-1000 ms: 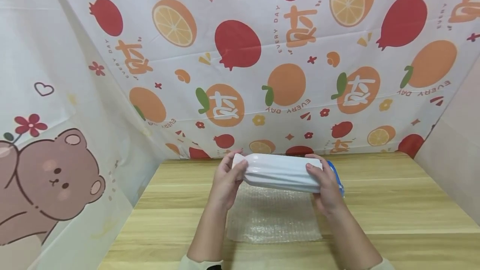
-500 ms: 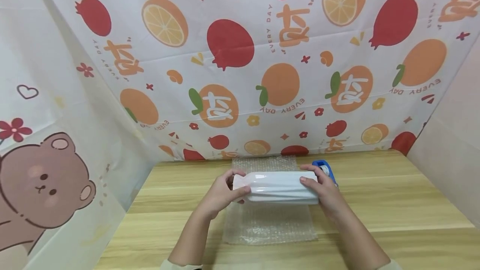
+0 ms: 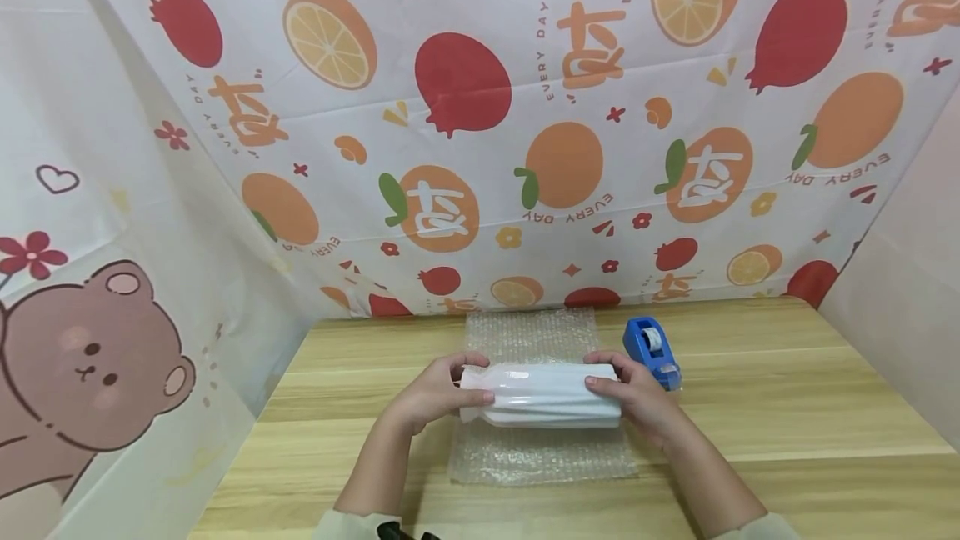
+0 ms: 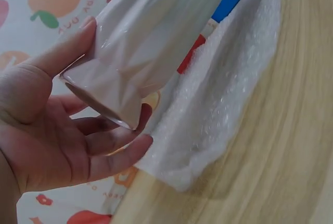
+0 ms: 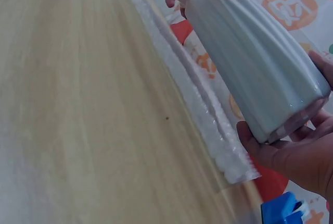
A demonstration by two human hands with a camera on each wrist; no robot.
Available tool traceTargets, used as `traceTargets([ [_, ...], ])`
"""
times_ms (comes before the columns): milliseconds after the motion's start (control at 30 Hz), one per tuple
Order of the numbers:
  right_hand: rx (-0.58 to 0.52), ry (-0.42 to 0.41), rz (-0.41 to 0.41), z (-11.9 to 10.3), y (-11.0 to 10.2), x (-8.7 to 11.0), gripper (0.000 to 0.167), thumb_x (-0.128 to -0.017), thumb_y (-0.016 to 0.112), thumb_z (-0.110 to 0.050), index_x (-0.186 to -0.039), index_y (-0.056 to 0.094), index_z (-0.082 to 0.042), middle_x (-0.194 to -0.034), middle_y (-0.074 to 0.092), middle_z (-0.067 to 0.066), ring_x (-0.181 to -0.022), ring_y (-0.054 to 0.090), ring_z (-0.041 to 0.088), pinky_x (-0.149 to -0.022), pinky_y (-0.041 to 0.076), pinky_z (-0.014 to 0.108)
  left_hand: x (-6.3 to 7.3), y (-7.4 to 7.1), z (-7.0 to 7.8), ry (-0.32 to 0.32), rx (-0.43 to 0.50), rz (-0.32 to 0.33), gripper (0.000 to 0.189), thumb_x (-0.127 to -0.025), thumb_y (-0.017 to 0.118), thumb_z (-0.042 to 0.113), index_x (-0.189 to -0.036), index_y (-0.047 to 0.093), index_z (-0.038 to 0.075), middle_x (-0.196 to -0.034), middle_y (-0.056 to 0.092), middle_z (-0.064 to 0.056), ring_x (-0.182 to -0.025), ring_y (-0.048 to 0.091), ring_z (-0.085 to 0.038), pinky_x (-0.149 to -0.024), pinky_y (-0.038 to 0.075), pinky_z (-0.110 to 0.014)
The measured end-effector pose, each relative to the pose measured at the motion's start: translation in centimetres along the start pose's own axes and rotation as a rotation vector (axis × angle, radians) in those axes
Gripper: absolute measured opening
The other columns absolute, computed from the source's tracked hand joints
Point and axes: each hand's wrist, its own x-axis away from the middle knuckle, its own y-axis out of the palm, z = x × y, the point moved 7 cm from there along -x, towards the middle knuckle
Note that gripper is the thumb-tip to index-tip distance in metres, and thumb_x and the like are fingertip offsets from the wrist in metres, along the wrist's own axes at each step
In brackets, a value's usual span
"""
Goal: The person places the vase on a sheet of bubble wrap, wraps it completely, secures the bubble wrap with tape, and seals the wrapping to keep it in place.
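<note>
A white ceramic vase (image 3: 543, 394) with twisting ridges lies sideways between both hands, over a sheet of bubble wrap (image 3: 543, 461). Its narrow neck and flared, angular mouth point left. My left hand (image 3: 438, 394) grips the neck end, thumb on the near side and fingers around the far side. At the base end, my right hand (image 3: 637, 398) holds the vase between thumb and fingers. The left wrist view shows the vase mouth (image 4: 106, 91) near the palm. In the right wrist view, a gap shows between the vase base (image 5: 296, 122) and the bubble wrap (image 5: 192, 88).
A blue tape dispenser (image 3: 648, 348) with a clear roll stands right of the bubble wrap, behind the right hand. The wooden table (image 3: 795, 407) ends at a fruit-print curtain (image 3: 570, 165) at the back. A bear-print cloth (image 3: 112, 365) hangs on the left.
Both hands have brought the vase down and nearer to me, over the bubble wrap, levelling it. The tape dispenser and the far part of the wrap have come into view.
</note>
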Motion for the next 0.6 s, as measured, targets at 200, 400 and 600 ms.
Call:
traceTargets([
  [200, 0.067, -0.008, -0.048, 0.9, 0.1, -0.3, 0.049, -0.090, 0.071, -0.021, -0.131, 0.052, -0.002, -0.142, 0.042, 0.012, -0.122, 0.041, 0.027, -0.090, 0.047, 0.032, -0.2, -0.2, -0.9, -0.014, -0.073, -0.026, 0.059, -0.079, 0.083, 0.020, -0.130, 0.059, 0.003, -0.110, 0.062, -0.013, -0.092, 0.060, -0.020, -0.074, 0.053, -0.033],
  [400, 0.128, 0.016, -0.089, 1.9, 0.1, -0.8, 0.049, -0.089, 0.072, -0.024, -0.131, 0.055, -0.006, -0.139, 0.047, 0.011, -0.120, 0.043, 0.026, -0.093, 0.044, 0.031, -0.6, -0.2, -1.8, -0.029, -0.221, -0.043, 0.059, -0.074, 0.086, 0.024, -0.126, 0.064, 0.009, -0.120, 0.061, -0.008, -0.106, 0.054, -0.021, -0.088, 0.048, -0.036],
  [600, 0.160, 0.003, -0.135, 2.2, 0.2, -0.9, 0.048, -0.093, 0.069, -0.026, -0.133, 0.053, -0.007, -0.140, 0.045, 0.013, -0.121, 0.044, 0.027, -0.093, 0.044, 0.031, -0.6, -0.1, -2.1, -0.051, -0.241, -0.045, 0.058, -0.075, 0.086, 0.025, -0.124, 0.065, 0.005, -0.117, 0.063, -0.007, -0.103, 0.055, -0.020, -0.084, 0.049, -0.033],
])
